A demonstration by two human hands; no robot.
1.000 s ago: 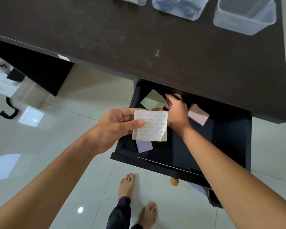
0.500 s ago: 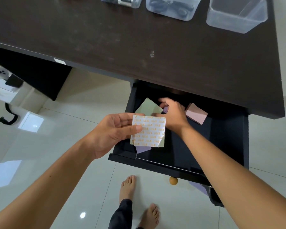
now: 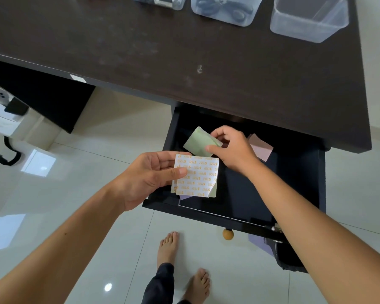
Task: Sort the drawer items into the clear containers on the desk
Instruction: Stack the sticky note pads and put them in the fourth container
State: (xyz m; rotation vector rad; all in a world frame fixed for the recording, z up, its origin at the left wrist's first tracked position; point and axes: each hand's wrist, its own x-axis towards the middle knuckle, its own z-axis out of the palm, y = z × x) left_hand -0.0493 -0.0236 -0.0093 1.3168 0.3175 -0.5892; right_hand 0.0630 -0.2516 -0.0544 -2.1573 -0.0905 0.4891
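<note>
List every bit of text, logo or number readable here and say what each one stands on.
Repeated orange print on the white backing sheet held in the left hand: too small and blurred to read.
White sticker on the desk edge: no legible text.
Green notepad pinched by the right hand, and pink notepad in the drawer: no print visible.
Clear containers: no labels visible.

Open drawer (image 3: 294, 194) right half; desk (image 3: 206, 62) edge overhead.
</note>
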